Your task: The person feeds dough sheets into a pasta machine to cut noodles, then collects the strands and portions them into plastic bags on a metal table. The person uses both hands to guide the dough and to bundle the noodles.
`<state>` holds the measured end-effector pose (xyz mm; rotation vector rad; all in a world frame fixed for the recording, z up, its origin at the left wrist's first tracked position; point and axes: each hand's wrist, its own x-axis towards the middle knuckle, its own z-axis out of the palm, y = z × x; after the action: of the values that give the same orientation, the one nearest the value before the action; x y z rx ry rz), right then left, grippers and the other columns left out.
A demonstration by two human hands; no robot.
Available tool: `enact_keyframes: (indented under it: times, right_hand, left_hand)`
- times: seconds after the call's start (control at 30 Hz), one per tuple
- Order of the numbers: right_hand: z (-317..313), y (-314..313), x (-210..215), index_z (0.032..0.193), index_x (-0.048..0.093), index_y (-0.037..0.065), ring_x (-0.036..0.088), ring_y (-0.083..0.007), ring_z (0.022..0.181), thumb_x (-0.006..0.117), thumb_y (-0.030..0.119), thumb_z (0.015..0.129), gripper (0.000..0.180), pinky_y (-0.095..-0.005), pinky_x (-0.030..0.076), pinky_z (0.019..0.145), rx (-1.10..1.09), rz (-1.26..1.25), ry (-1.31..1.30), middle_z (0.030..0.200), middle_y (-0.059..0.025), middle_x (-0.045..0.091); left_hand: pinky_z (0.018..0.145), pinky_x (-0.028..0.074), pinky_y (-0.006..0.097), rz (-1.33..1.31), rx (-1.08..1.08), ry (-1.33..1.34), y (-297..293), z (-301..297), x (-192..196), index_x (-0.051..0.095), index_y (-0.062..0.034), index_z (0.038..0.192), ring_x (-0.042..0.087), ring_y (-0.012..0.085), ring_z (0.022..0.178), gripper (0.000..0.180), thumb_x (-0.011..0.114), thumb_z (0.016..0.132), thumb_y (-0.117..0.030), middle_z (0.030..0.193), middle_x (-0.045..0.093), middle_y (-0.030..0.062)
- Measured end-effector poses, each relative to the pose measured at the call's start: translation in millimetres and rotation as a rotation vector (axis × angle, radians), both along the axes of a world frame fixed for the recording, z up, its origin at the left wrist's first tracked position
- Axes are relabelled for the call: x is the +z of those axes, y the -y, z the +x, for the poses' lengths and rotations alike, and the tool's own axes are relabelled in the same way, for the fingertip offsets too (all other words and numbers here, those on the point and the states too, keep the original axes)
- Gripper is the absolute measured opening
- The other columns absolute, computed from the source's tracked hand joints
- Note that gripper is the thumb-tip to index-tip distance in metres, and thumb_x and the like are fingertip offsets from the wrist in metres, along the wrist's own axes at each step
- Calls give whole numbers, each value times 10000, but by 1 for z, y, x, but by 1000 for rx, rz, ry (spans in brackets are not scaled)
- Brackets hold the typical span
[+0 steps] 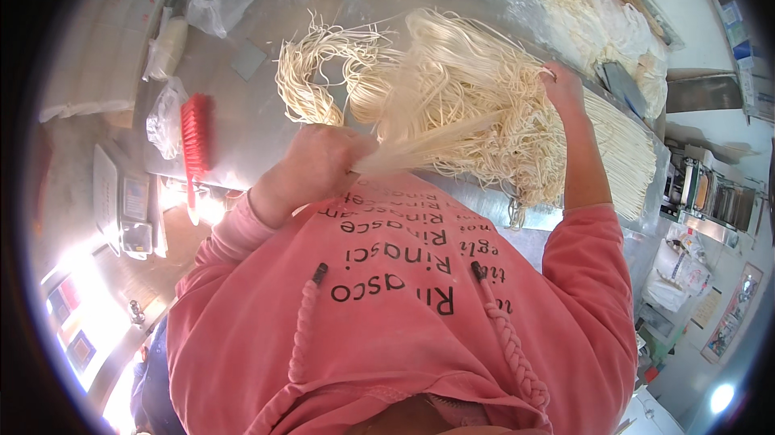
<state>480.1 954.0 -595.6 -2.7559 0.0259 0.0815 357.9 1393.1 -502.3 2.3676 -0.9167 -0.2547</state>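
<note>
At the left edge of the steel table [242, 144] a red brush [194, 144] lies beside crumpled clear plastic bags [165, 116], well apart from the work; nearer the middle a loose, twisted hank of pale noodles [311, 71] sits on the metal, its ends splayed, and a careless sweep of the arm could drag it toward the brush or off the near edge; the left hand [315, 164] is clenched around a gathered bundle of noodle strands [436, 140], which fan out from the fist up and to the right into the main heap [476, 88] spread across the table; the strands look thin and tangled where they join the heap, so a sharp pull from this fist would likely snap some or bring a knot of neighbours along with them; the grip also looks tight enough to crush or stick the strands together at the pinch point; further right, the right hand [561, 84] is sunk into the far side of the heap, fingers curled in among the noodles, though whether it truly grasps a bunch or only presses on them I cannot tell; at the far right a long straight sheaf of noodles [622, 140] overhangs the table corner, and a tug on the heap could slide it over the edge.
</note>
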Motion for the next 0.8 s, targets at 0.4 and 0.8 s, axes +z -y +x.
enact_keyframes:
  times: [0.4, 0.8]
  right_hand:
    - [0, -37, 5, 1228, 529, 133, 546, -397, 1079, 706, 390, 727, 590, -399, 459, 901, -15, -209, -311, 1215, -232, 532]
    - [60, -213, 180, 1230, 531, 14, 570, -169, 843, 706, 252, 730, 581, -372, 482, 690, 562, -65, -507, 1078, -127, 609]
  left_hand:
    - [496, 427, 425, 3, 22, 96, -4, -12, -8, 531, -89, 834, 555, 313, 590, 234, 616, 616, -82, 641, 522, 79]
    - [512, 427, 413, 0, 69, 104, -5, -20, -17, 518, -77, 775, 559, 299, 614, 168, 587, 624, -52, 650, 517, 71]
